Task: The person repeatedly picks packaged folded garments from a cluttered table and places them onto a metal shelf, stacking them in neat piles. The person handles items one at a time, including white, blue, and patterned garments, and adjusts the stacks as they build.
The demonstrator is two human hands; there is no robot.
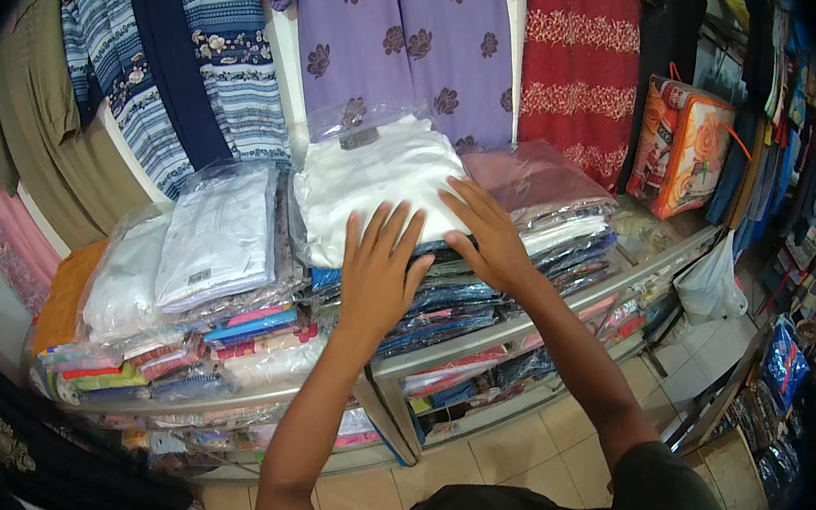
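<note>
A folded white garment (376, 175) in clear plastic lies on top of the middle stack of bagged clothes. My left hand (384, 273) rests flat on its near left part, fingers apart. Over the near right part, my right hand (485, 238) is spread with its fingertips on the white bundle. Neither hand grips anything. Beneath the bundle are several dark bagged garments (436, 301), partly hidden by my forearms. Left of my left hand lies a white bagged shirt (217, 235), and right of my right hand a mauve bagged garment (535, 176).
The stacks stand on a display counter with a metal edge (464, 350). Dresses hang behind, among them a purple dress (353, 42) and a red dress (580, 46). An orange flowered bag (690, 147) stands at right. A white plastic bag (713, 281) hangs by the counter's right end.
</note>
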